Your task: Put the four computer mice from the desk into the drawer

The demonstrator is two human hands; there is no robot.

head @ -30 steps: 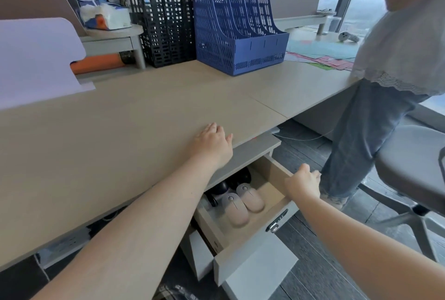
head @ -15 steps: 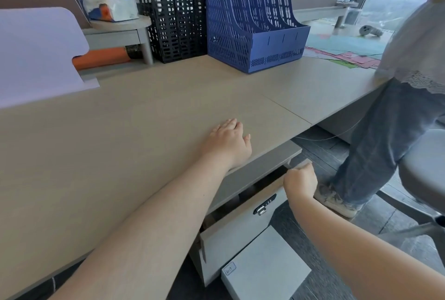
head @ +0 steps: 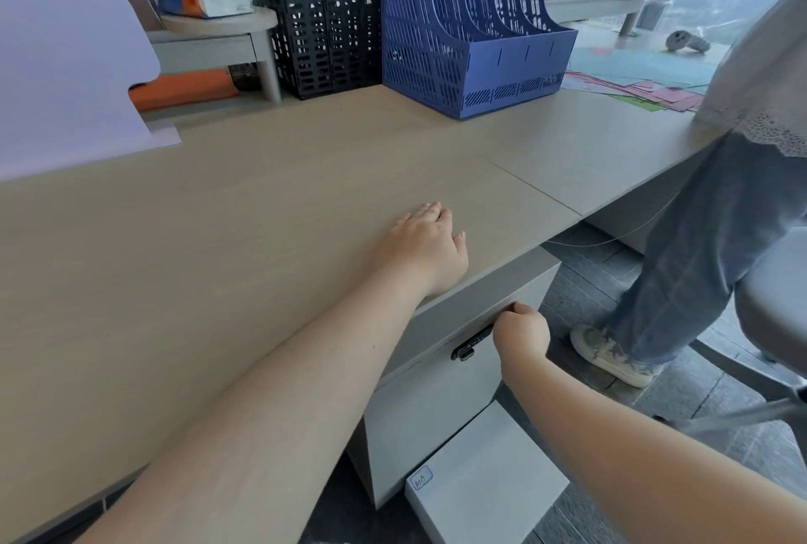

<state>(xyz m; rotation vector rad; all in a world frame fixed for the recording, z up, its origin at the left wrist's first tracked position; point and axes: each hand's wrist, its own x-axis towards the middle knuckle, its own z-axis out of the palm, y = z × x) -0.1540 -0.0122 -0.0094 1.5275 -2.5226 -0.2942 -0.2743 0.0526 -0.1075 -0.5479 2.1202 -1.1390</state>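
- Curling inward, the fingers [head: 514, 311] of the right hand [head: 522, 330] form a loose fist pressed against the top edge of the pale grey drawer front [head: 441, 373], just right of its small black lock handle [head: 470, 346]; whether they grip anything, I cannot tell.
- Lying flat, the left hand [head: 425, 248] rests palm down, fingers together, on the near edge of the light wooden desk [head: 244, 211].
- No computer mice show anywhere on the desk; if they are in the drawer, its closed front hides them.
- Judging by this, the closing step is all but finished.
- Next, the right hand likely only needs to let go.
- Far off stand a blue slotted file rack [head: 471, 19] and a black one [head: 319, 10].
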